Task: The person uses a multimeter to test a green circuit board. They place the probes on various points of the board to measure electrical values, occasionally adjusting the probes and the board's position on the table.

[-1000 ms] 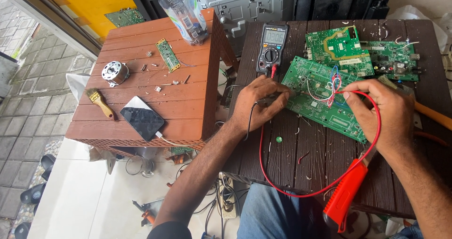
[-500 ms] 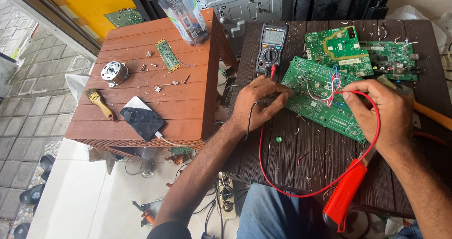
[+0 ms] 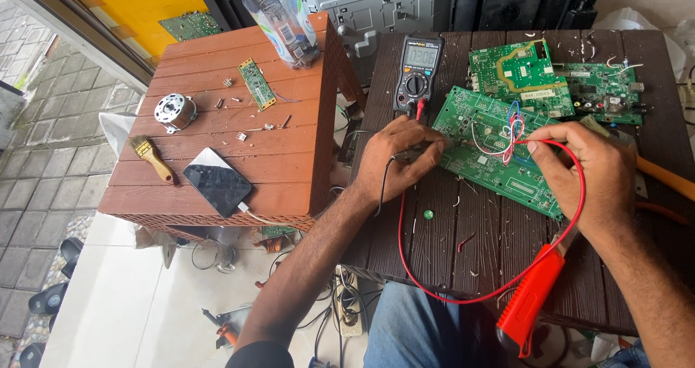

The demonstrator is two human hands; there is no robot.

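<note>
Little had moved since the earlier frames: both hands stayed over the large green circuit board (image 3: 499, 151) on the dark slatted table (image 3: 434, 245), shifting only slightly. The left hand (image 3: 394, 161) rested near the board's left edge, its grip pressed together around a black probe (image 3: 427, 149) whose tip touched the board, the black lead trailing down past the wrist. The right hand (image 3: 586, 172) hovered over the board's right part, its grip pinching a red probe lead (image 3: 463, 295) that looped down toward the table's near edge and back up to a black multimeter (image 3: 418, 74) lying just beyond the board, at the table's far left corner. Two more green circuit boards (image 3: 528, 67) lay along the far edge. A red-handled tool (image 3: 532, 303) lay at the near edge under the right forearm. On the reddish-brown side table (image 3: 289, 165) to the left lay a dark phone (image 3: 217, 182) near its front edge, a small brush (image 3: 152, 158) by its left edge, a round metal motor (image 3: 175, 111), a narrow green strip board (image 3: 257, 84), and a clear plastic container (image 3: 282, 20) at its far edge.
</note>
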